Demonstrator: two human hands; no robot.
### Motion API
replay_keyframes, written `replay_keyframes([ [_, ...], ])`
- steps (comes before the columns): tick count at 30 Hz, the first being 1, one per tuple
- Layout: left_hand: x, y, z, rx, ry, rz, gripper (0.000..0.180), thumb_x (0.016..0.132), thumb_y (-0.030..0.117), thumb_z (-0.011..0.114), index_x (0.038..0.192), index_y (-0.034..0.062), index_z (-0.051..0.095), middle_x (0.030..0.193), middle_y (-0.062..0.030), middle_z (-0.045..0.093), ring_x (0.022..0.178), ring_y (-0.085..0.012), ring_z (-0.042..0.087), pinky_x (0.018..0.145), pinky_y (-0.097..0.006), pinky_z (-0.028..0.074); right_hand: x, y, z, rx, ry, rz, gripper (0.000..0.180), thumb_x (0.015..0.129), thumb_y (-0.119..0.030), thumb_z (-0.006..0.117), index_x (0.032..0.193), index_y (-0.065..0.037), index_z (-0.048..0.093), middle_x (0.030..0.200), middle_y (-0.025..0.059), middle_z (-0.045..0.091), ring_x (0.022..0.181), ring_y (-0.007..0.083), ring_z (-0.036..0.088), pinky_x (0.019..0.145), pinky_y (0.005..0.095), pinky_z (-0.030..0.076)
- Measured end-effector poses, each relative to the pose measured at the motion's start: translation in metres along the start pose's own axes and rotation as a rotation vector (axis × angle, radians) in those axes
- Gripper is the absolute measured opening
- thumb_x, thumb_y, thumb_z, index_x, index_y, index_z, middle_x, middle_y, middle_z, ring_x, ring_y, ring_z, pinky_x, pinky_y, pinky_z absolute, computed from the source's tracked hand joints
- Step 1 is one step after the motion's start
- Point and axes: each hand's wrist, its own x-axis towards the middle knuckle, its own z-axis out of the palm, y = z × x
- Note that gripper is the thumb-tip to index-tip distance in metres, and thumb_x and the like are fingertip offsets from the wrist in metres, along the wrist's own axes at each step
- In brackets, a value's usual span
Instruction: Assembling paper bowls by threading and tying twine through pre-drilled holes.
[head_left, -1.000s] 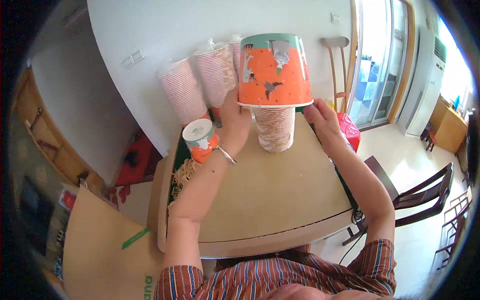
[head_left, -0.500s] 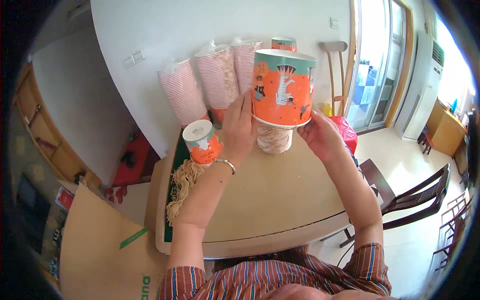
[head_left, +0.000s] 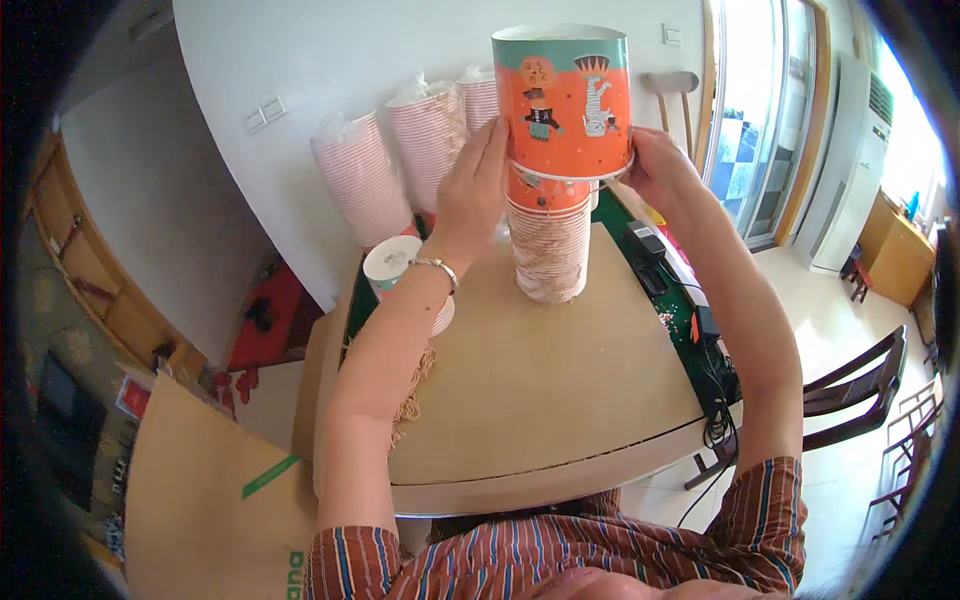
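A large orange paper bucket (head_left: 560,120) with a green band and cartoon figures is held upside down, its rolled rim downward. My left hand (head_left: 472,195) presses its left side with long, flat fingers. My right hand (head_left: 662,168) grips the right side near the rim, its fingers partly hidden. Below the bucket stands a tall stack of nested paper buckets (head_left: 550,245), also inverted, with an orange wall showing at its upper part. The held bucket hides the stack's top, so I cannot tell whether they touch.
Several bagged stacks of paper buckets (head_left: 362,180) stand along the wall. A single bucket (head_left: 392,262) and beige cord (head_left: 410,400) lie left on the table (head_left: 520,400). Black adapters and cables (head_left: 705,325) line the right edge. A dark chair (head_left: 860,395) and cardboard (head_left: 200,480) flank the table.
Both hands have raised the bucket and turned it slightly, bringing another printed figure into view. More of the stack below and the table's right edge now shows.
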Motion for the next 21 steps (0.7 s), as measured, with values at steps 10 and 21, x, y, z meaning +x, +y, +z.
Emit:
replay_keyframes([
  [10, 0.036, -0.013, 0.021, -0.057, 0.047, -0.099, 0.017, 0.085, -0.001, 0.063, 0.102, 0.0027, 0.058, 0.103, -0.0124, 0.061, 0.092, -0.0327, 0.063, 0.077, -0.04, 0.053, 0.036, 0.009, -0.006, -0.019, 0.005, 0.084, 0.02, 0.092, -0.009, 0.052, 0.073, -0.008, 0.059, 0.065, 0.0008, 0.052, 0.049, 0.009, 0.038, 0.044, 0.0256, 0.032],
  [21, 0.021, -0.022, 0.039, -0.113, 0.112, -0.267, 0.016, 0.087, 0.0, 0.061, 0.102, 0.0005, 0.055, 0.101, -0.0151, 0.057, 0.089, -0.0324, 0.06, 0.076, -0.039, 0.053, 0.05, 0.013, -0.008, 0.042, -0.098, 0.059, 0.018, 0.089, -0.004, 0.049, 0.072, -0.007, 0.055, 0.062, 0.0002, 0.044, 0.048, 0.0087, 0.032, 0.042, 0.0263, 0.023],
])
